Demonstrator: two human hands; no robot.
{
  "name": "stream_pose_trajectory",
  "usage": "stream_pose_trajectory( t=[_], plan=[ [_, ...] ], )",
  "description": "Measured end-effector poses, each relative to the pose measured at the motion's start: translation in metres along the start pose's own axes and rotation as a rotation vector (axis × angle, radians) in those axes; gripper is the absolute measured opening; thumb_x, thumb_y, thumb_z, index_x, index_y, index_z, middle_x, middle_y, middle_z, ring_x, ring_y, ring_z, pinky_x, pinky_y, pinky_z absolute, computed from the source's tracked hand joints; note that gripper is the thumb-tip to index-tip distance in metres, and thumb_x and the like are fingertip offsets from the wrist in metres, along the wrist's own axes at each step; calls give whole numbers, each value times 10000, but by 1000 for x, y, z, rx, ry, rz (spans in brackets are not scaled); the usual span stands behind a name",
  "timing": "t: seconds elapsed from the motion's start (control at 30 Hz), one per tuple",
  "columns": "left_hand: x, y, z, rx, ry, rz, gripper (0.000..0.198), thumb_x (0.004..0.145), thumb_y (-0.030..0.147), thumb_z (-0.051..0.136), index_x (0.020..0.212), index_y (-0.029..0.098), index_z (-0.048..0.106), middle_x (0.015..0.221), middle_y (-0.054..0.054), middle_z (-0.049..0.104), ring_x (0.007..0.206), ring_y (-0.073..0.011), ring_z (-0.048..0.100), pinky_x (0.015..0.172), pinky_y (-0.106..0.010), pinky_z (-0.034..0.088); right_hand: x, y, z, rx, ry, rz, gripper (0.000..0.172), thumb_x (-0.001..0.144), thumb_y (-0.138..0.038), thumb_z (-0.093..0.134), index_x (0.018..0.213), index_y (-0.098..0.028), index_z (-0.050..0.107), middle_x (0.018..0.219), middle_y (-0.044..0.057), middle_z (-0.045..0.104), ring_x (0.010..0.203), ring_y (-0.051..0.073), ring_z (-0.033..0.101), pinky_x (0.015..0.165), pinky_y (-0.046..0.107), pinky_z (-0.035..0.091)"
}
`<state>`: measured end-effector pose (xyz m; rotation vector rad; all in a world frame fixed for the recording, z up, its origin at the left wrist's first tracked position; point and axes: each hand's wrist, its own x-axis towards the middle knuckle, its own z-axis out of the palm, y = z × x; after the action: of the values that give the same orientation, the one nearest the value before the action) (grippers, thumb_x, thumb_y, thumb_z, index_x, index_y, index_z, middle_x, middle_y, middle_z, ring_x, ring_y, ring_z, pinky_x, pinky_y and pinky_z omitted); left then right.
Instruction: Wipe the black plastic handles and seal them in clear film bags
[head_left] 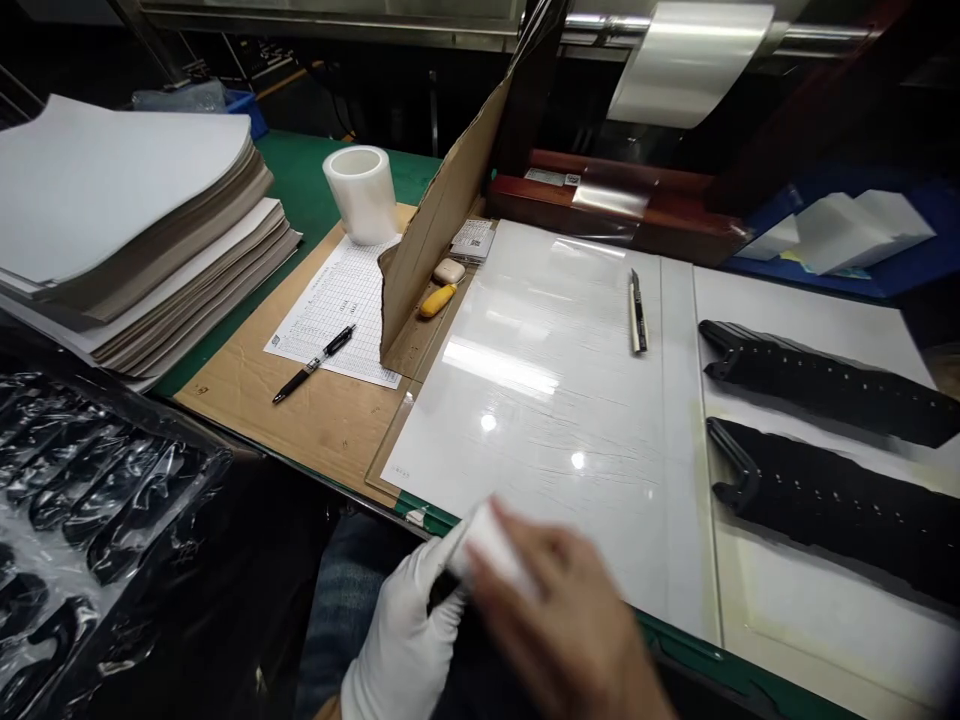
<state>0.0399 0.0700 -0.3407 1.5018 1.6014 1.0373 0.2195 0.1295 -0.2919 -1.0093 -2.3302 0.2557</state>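
Two hands are in my view: the gloved left hand [401, 640] closes on a white block [491, 548], its long axis slanting up-right toward the blurred bare right hand [562, 610], whose grip I cannot read, all at the desk's near edge [694, 645].

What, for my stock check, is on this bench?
paper stack: one, white and grey, far left
tape roll: one, clear, on green mat
grid sheet: one, white, on cardboard
pen: one, black, on grid sheet
cardboard divider: one, brown, upright, centre
yellow item: one, yellow, beside divider
knife: one, silver and black, on glossy sheet
glossy sheet: one, white, centre
black bands: two, black, right
bagged parts: several, black, lower left
block: one, white, at hands
left hand: white glove, at block
right hand: bare, blurred, over block
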Motion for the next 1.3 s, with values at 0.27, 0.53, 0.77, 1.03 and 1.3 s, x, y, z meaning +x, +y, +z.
stream_pose_trajectory(
  t=[0.27,0.53,0.77,1.03,1.3],
  plan=[
    [1,-3,0,-65,-35,49,410,990,301,557,1399,281,581,1291,-87,706,1124,-222,700,991,-307,562,2,7,0,-49,20,0,311,946,-154,575,1235,-188,683,1344,162,633,942,246,626,695,373,594],
    [5,-20,10,18,43,132,524,975,561,470,1331,225,657,975,-115,788,857,-223,759,840,-292,610,-1,33,10,-222,-5,-163,343,981,-304,545,1297,-246,666,1329,149,647,816,206,682,630,302,593],
    [5,-5,16,-223,-23,-273,624,927,663,461,1289,207,687,716,-100,760,655,-259,737,624,-334,608,2,39,21,-248,126,-78,360,999,-361,493,1293,-241,662,1364,167,614,1004,301,686,700,402,611],
    [18,20,14,-520,194,-555,788,911,758,348,1256,129,671,766,-105,716,823,-253,709,586,-289,572,0,4,31,62,99,-21,504,955,-140,524,1429,-311,526,1526,111,468,1300,300,550,922,446,572],
    [33,45,11,-751,75,-609,800,929,752,307,1403,153,547,569,31,551,387,-92,389,351,-191,299,-7,2,13,99,53,57,513,945,-41,491,1406,-262,541,1542,147,435,1367,296,434,970,528,508]
  ],
)
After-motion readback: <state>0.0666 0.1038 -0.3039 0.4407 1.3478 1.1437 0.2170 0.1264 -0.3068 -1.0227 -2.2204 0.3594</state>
